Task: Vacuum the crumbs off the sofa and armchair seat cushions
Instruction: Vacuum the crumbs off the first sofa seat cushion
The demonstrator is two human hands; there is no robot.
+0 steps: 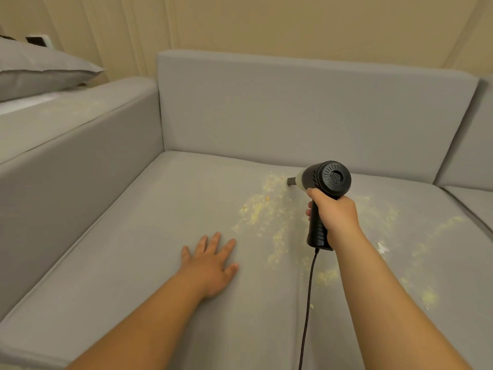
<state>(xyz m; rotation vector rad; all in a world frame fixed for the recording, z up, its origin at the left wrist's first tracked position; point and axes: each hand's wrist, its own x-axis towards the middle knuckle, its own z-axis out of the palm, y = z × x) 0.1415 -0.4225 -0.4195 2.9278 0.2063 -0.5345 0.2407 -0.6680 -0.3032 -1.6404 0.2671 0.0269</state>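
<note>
At the far left a grey pillow [40,68] lies on a raised surface beyond the sofa's armrest [80,145], whose flat top carries a faint dusting of pale specks. Next to the armrest begins the grey seat cushion [138,236], with the upright back cushion [306,113] standing behind it against a beige wall. The left hand [210,265] lies flat on the seat cushion, palm down, fingers straight and slightly spread, holding nothing; the fabric around it looks mostly clean. Just to its right, yellowish crumbs [261,209] are strewn in streaks over the middle of the cushion. The right hand [336,217] is wrapped around the grip of a black handheld vacuum [328,180], whose short nozzle points left and down, its tip at or just above the cushion at the upper edge of the crumb patch near the back cushion. A black cord [309,297] hangs from the bottom of the grip towards the lower edge of the view. More crumbs lie scattered right of the forearm, out to the seam with the neighbouring cushion [472,198].
</note>
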